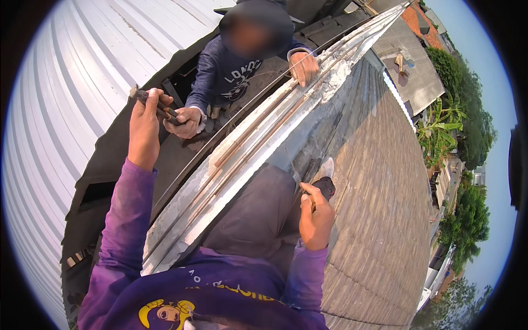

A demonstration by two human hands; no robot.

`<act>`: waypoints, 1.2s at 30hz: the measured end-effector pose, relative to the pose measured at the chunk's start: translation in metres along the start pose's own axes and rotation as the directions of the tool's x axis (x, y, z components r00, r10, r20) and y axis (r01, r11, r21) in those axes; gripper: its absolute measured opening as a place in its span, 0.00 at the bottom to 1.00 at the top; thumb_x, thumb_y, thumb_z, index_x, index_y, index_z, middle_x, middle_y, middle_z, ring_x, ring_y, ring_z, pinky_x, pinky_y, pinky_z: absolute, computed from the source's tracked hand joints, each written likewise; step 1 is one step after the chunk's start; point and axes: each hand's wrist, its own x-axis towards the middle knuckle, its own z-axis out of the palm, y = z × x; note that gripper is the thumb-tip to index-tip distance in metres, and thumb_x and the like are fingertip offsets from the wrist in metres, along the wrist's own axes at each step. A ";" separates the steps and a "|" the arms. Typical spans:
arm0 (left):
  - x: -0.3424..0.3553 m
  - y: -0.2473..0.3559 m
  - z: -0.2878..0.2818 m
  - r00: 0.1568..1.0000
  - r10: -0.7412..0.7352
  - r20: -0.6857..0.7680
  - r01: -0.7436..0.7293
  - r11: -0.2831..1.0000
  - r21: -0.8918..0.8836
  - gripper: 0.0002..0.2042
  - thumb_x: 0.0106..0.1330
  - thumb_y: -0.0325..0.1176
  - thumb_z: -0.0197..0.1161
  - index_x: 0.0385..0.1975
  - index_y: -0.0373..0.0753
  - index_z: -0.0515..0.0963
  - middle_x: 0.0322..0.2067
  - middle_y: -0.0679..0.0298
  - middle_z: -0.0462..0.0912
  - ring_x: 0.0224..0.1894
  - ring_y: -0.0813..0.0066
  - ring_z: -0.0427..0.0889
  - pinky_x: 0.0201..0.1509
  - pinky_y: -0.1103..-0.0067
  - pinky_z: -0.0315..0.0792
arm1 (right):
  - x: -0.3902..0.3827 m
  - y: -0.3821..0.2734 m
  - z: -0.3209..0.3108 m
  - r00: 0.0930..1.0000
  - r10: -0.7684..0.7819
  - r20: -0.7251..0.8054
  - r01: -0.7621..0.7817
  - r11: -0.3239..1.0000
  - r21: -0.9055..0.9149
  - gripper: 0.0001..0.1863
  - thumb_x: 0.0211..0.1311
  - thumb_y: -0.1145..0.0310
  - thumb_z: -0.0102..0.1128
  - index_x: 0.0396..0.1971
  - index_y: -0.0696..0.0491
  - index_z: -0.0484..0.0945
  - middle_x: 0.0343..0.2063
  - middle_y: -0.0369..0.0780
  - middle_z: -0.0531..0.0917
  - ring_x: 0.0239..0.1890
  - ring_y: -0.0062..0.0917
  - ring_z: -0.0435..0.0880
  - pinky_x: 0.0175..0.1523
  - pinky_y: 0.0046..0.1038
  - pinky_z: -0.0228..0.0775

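Observation:
My left hand [144, 132] is raised at the upper left, closed around a dark, rusty hand tool [166, 113] with a blunt pale end; its exact kind is unclear. A co-worker's hand [188, 123] grips the tool's other end, so both of us touch it. My right hand [316, 220] is above my bent leg, its fingers curled in. A small dark thing shows at its fingertips, too hidden to name. Between my hands runs a pale concrete ledge [187, 225], with long rusty metal rods [258, 140] lying along it.
The co-worker [228, 71] is beyond the ledge, their other hand [303, 67] resting on it. White corrugated roofing [71, 82] lies left, its edge jagged beside dark gaps. A brown sloping roof [379, 214] falls away right, with my shoe [326, 170] at its edge. Trees [467, 214] stand beyond.

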 end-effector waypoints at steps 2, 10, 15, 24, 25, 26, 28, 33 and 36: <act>0.001 0.006 0.003 0.999 0.001 0.037 -0.009 0.974 0.225 0.25 0.81 0.47 0.61 0.63 0.30 0.72 0.57 0.50 0.80 0.62 0.63 0.77 0.66 0.69 0.71 | -0.001 0.004 0.000 1.000 0.005 -0.001 -0.005 1.000 -0.002 0.14 0.73 0.74 0.59 0.54 0.56 0.85 0.26 0.38 0.81 0.28 0.22 0.78 0.38 0.28 0.72; -0.127 0.048 0.002 0.873 0.283 0.396 -0.322 0.946 0.034 0.16 0.76 0.27 0.63 0.60 0.29 0.77 0.58 0.47 0.81 0.60 0.63 0.82 0.64 0.72 0.76 | 0.000 0.021 0.008 0.976 0.204 -0.074 -0.203 0.979 0.008 0.10 0.72 0.76 0.57 0.48 0.56 0.84 0.36 0.44 0.87 0.38 0.34 0.87 0.45 0.34 0.77; -0.176 -0.002 0.005 0.621 0.113 0.775 -0.615 0.683 0.393 0.27 0.60 0.25 0.74 0.61 0.38 0.78 0.64 0.52 0.78 0.67 0.48 0.76 0.70 0.59 0.72 | -0.003 0.045 0.020 0.965 0.260 -0.046 -0.263 0.962 -0.070 0.08 0.70 0.77 0.56 0.45 0.56 0.82 0.35 0.45 0.88 0.37 0.38 0.89 0.44 0.37 0.78; -0.185 -0.032 -0.013 0.777 0.011 0.629 -0.594 0.345 0.727 0.45 0.56 0.30 0.77 0.75 0.36 0.63 0.74 0.47 0.64 0.78 0.46 0.61 0.82 0.49 0.52 | -0.019 0.082 0.024 0.935 0.354 -0.021 -0.354 0.933 -0.071 0.09 0.69 0.76 0.56 0.44 0.56 0.83 0.34 0.46 0.89 0.37 0.40 0.90 0.44 0.38 0.78; -0.183 -0.032 -0.010 0.773 -0.020 0.635 -0.588 0.353 0.728 0.45 0.56 0.30 0.76 0.76 0.36 0.62 0.74 0.47 0.64 0.78 0.45 0.61 0.82 0.49 0.52 | -0.020 0.085 0.025 0.938 0.346 -0.027 -0.347 0.935 -0.074 0.09 0.69 0.76 0.56 0.44 0.56 0.83 0.34 0.46 0.89 0.37 0.40 0.90 0.44 0.38 0.79; -0.181 -0.032 -0.008 0.766 -0.052 0.641 -0.584 0.360 0.728 0.46 0.57 0.30 0.76 0.77 0.36 0.61 0.74 0.47 0.64 0.78 0.44 0.61 0.83 0.50 0.51 | -0.022 0.088 0.025 0.940 0.340 -0.033 -0.341 0.937 -0.077 0.09 0.68 0.75 0.56 0.44 0.56 0.83 0.33 0.46 0.89 0.37 0.41 0.90 0.44 0.38 0.79; -0.175 -0.029 -0.008 0.797 0.003 0.604 -0.559 0.382 0.736 0.41 0.61 0.31 0.74 0.76 0.34 0.62 0.73 0.45 0.65 0.76 0.44 0.63 0.81 0.53 0.56 | -0.026 0.093 0.023 0.939 0.342 -0.022 -0.342 0.931 -0.124 0.09 0.68 0.74 0.56 0.43 0.56 0.83 0.34 0.46 0.89 0.38 0.43 0.90 0.45 0.40 0.79; -0.158 -0.034 -0.011 0.865 0.008 0.501 -0.429 0.527 0.733 0.25 0.78 0.31 0.57 0.72 0.29 0.67 0.68 0.42 0.72 0.70 0.43 0.73 0.74 0.61 0.65 | -0.044 0.139 0.032 0.910 0.411 -0.061 -0.404 0.844 -0.353 0.08 0.66 0.72 0.58 0.41 0.50 0.84 0.37 0.48 0.90 0.42 0.48 0.90 0.49 0.47 0.80; -0.141 -0.035 -0.008 0.876 -0.058 0.479 -0.314 0.684 0.658 0.22 0.79 0.29 0.57 0.69 0.28 0.70 0.65 0.43 0.76 0.68 0.46 0.76 0.73 0.64 0.67 | -0.059 0.158 0.045 0.769 0.638 -0.041 -0.561 0.643 -0.521 0.07 0.67 0.69 0.59 0.40 0.49 0.84 0.37 0.49 0.90 0.44 0.49 0.90 0.50 0.47 0.81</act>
